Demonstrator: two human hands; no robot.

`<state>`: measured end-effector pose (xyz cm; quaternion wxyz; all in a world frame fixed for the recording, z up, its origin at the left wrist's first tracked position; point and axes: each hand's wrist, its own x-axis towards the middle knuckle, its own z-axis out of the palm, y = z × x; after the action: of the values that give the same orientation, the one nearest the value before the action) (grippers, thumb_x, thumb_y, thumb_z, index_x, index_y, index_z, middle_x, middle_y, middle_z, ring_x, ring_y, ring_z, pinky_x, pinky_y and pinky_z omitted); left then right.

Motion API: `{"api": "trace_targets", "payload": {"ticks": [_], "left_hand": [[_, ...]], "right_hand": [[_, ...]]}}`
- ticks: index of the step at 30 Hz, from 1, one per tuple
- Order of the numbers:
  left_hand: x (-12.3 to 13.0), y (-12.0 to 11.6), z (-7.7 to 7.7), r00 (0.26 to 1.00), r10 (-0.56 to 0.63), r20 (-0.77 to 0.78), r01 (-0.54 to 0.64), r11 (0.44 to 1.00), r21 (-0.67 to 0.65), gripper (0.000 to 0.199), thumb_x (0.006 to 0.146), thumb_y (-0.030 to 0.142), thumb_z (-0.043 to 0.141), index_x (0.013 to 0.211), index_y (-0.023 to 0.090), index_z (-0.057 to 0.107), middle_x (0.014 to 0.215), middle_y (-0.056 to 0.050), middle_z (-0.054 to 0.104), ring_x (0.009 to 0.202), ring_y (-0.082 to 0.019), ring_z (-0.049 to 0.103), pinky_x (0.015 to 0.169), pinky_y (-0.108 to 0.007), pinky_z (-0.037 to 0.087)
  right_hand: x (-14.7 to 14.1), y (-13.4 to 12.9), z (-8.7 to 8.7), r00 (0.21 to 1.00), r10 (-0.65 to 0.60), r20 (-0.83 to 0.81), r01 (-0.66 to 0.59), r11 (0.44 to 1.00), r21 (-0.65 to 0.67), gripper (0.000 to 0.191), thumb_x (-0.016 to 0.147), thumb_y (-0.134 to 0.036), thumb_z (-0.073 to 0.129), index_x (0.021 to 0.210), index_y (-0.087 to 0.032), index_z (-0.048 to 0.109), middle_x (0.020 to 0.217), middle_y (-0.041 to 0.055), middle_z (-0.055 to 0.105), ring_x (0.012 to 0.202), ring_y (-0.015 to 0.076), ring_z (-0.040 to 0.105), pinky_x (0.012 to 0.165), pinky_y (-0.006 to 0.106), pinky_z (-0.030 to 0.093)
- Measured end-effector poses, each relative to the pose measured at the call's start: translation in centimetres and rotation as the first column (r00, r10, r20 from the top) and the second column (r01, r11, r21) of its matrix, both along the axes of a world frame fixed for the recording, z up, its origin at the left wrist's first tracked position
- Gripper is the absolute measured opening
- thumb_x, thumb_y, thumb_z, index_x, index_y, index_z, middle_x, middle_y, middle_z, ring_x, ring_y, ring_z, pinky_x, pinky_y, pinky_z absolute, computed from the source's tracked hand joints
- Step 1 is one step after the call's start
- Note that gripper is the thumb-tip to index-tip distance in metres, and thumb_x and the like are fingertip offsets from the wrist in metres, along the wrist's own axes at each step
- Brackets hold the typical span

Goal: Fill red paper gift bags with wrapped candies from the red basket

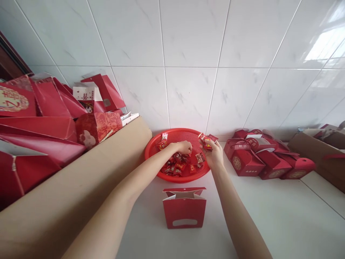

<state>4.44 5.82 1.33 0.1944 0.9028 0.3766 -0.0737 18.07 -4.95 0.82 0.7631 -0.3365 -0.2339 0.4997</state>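
A round red plastic basket (151,163) with mesh sides stands against the tiled wall. Several small candies in red wrappers (178,168) lie in it. My left hand (184,147) reaches into the basket, its fingers curled down among the candies; what they grip is hidden. Over the basket's right rim, my right hand (215,154) is closed on a few wrapped candies (207,141), which show above the fingers. In front of the basket, between my forearms, a red paper gift bag (184,210) stands upright with its top open.
On the left, a large cardboard box (81,180) is heaped with red gift bags (59,97). Several small red gift boxes (246,162) stand grouped on the right of the white tabletop (256,216). Another cardboard box (318,158) is at the far right.
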Motion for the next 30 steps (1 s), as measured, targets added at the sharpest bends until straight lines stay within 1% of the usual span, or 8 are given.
{"api": "trace_targets", "payload": {"ticks": [2,6,10,15,18,22,25,30], "left_hand": [[-0.6,0.4,0.2,0.999,0.032,0.023,-0.030,0.997,-0.076,0.019,0.076,0.019,0.054,0.077,0.021,0.073,0.076,-0.002,0.073,0.067,-0.017,0.063,0.060,-0.026,0.045],[-1.5,0.7,0.4,0.965,0.158,0.207,-0.104,0.963,-0.247,0.016,0.074,0.023,0.059,0.080,0.018,0.074,0.075,-0.002,0.072,0.069,-0.016,0.062,0.062,-0.024,0.045],[-2.2,0.7,0.7,0.941,0.179,0.287,-0.086,0.947,-0.309,0.016,0.070,0.024,0.066,0.081,0.016,0.076,0.079,-0.003,0.075,0.074,-0.016,0.064,0.065,-0.024,0.046],[-2.6,0.7,1.8,0.984,0.121,0.130,-0.082,0.958,-0.274,0.023,0.066,0.017,0.069,0.086,0.020,0.079,0.084,0.000,0.077,0.082,-0.017,0.068,0.069,-0.021,0.048],[-2.5,1.0,2.0,0.977,0.175,0.119,-0.156,0.975,-0.157,0.025,0.072,0.018,0.064,0.091,0.022,0.079,0.095,0.000,0.078,0.087,-0.017,0.069,0.070,-0.019,0.049],[-2.7,1.8,1.2,0.949,0.274,0.156,-0.282,0.959,0.030,0.030,0.078,0.019,0.060,0.102,0.024,0.077,0.108,-0.001,0.076,0.093,-0.017,0.068,0.076,-0.020,0.049],[-3.2,2.4,0.2,0.948,0.310,0.068,-0.312,0.949,0.033,0.035,0.072,0.022,0.068,0.106,0.026,0.075,0.104,-0.002,0.076,0.089,-0.019,0.069,0.074,-0.022,0.050],[-3.8,2.7,-0.1,0.943,0.328,-0.055,-0.328,0.945,0.017,0.066,0.062,0.018,0.074,0.127,0.029,0.066,0.118,-0.003,0.073,0.091,-0.021,0.069,0.069,-0.021,0.050]], "right_hand": [[0.0,0.0,-0.1,1.000,0.007,-0.002,-0.007,1.000,0.000,0.024,0.055,-0.021,0.082,0.069,-0.021,0.063,0.075,0.0004,0.070,0.083,0.0231,0.073,0.062,0.028,0.057],[-0.1,0.0,0.0,1.000,-0.002,-0.020,0.002,1.000,-0.013,0.025,0.053,-0.019,0.082,0.067,-0.022,0.062,0.075,0.0002,0.070,0.081,0.0233,0.073,0.060,0.029,0.057],[-0.2,-0.2,0.5,0.999,-0.017,-0.049,0.016,1.000,-0.024,0.024,0.050,-0.018,0.082,0.064,-0.022,0.063,0.072,-0.0006,0.070,0.077,0.0231,0.073,0.056,0.026,0.057],[-0.4,-0.5,1.0,0.996,-0.004,-0.087,0.002,1.000,-0.030,0.022,0.049,-0.016,0.080,0.063,-0.020,0.064,0.068,-0.0010,0.070,0.072,0.0194,0.071,0.055,0.023,0.056],[-0.5,-0.5,1.1,0.995,-0.005,-0.099,0.002,1.000,-0.031,0.020,0.050,-0.015,0.079,0.063,-0.019,0.064,0.068,-0.0011,0.069,0.070,0.0189,0.071,0.055,0.024,0.056],[-0.5,-0.4,1.1,0.993,-0.015,-0.116,0.010,0.999,-0.038,0.020,0.050,-0.014,0.078,0.064,-0.018,0.064,0.068,-0.0014,0.069,0.069,0.0183,0.072,0.053,0.022,0.054],[-0.5,-0.4,1.0,0.995,-0.007,-0.103,0.004,0.999,-0.033,0.021,0.052,-0.015,0.079,0.065,-0.018,0.064,0.068,-0.0016,0.068,0.070,0.0184,0.072,0.054,0.022,0.054],[-0.4,-0.3,0.8,0.996,-0.005,-0.090,0.002,0.999,-0.034,0.022,0.053,-0.015,0.079,0.067,-0.019,0.063,0.071,-0.0009,0.069,0.072,0.0188,0.072,0.055,0.024,0.054]]}}
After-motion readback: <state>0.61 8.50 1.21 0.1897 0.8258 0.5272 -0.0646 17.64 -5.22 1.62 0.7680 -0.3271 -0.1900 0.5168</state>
